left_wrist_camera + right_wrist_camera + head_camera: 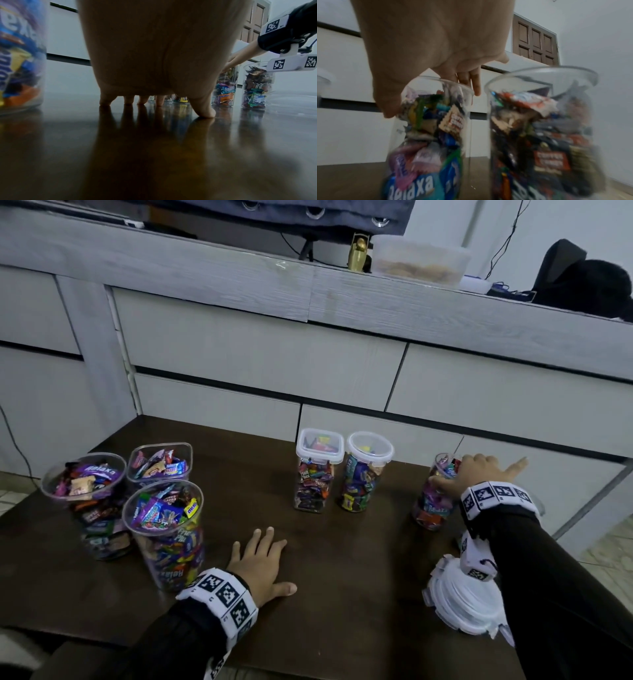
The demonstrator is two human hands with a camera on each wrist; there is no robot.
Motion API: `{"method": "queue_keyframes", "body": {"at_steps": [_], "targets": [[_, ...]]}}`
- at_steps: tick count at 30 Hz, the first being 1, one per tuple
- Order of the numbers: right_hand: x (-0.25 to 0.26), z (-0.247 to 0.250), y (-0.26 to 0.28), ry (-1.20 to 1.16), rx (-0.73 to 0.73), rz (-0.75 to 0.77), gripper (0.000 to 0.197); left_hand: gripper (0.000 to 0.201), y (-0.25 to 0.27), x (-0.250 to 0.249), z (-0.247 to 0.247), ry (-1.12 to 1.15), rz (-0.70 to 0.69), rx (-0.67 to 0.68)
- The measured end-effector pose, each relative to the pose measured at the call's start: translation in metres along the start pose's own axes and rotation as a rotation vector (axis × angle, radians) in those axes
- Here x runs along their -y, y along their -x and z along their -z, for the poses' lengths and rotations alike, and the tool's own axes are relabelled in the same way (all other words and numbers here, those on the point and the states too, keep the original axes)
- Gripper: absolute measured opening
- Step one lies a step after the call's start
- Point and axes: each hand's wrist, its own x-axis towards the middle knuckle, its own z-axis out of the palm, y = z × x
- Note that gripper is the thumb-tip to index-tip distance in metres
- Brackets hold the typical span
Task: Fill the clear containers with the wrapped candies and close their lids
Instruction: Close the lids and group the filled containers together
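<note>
Dark tabletop (342,559) is pressed by the flat left hand (260,563); a filled unlidded container (432,501) is gripped at its rim by the right hand (476,474), seemingly; its neighbour (542,128) could be toppled.

Seven candy-filled containers (314,470) (two lidded), two hands (262,565).

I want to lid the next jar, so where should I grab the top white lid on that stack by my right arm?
Take the top lid by its rim at two opposite edges, coming down from above. It lies flat on the stack with latch tabs sticking out around it, and the side nearest the left hand looks clear. The right arm partly covers the stack, so its far side cannot be judged.
</note>
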Motion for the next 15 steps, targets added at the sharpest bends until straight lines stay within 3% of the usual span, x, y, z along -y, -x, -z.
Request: {"method": "queue_keyframes", "body": {"at_steps": [5, 11, 15], "targets": [[0.014, 0.013, 0.026, 0.015, -0.061, 0.169, 0.087, 0.088, 0.000, 0.000, -0.001, 0.007, -0.003, -0.008], [0.034, 0.027, 0.094, -0.022, -0.153, 0.421, 0.089, 0.089, -0.001, 0.000, 0.003, 0.055, -0.002, -0.033], [0.059, 0.038, 0.143, -0.105, -0.182, 0.570, 0.091, 0.097, 0.000, 0.003, 0.006, 0.169, -0.089, -0.065]]}}
